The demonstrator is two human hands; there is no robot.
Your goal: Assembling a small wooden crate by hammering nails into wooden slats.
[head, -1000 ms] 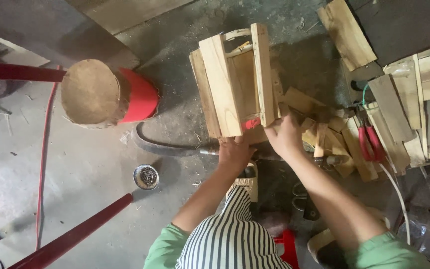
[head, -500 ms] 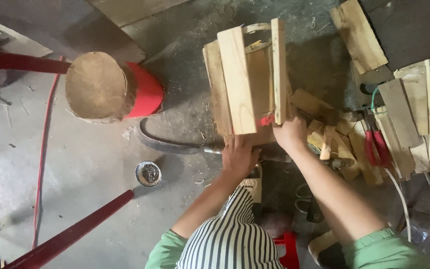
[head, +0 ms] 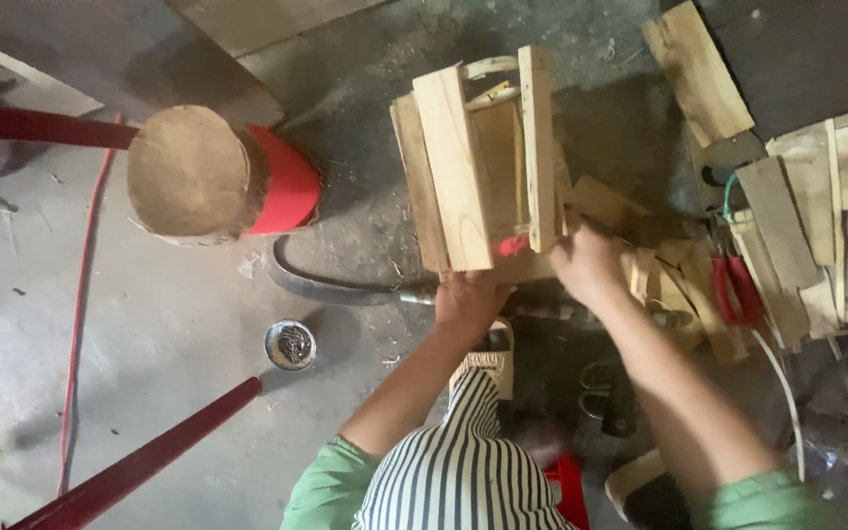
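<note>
A small crate-like frame of pale wooden slats (head: 478,167) stands on the concrete floor in front of me. My left hand (head: 471,299) grips its near bottom edge. My right hand (head: 589,263) is closed on the frame's lower right corner, beside a small red part (head: 512,244). A black hose (head: 331,287) curves on the floor to a metal fitting just left of my left hand.
A red stool with a round padded top (head: 210,177) lies at the left. A small round tin (head: 291,344) sits on the floor. Wood offcuts (head: 699,69) and red-handled pliers (head: 735,290) lie at the right. A red bar (head: 139,461) crosses the lower left.
The wooden frame has been turned slightly and stands straighter. Both hands stay at its near edge, and the right hand has shifted a little right.
</note>
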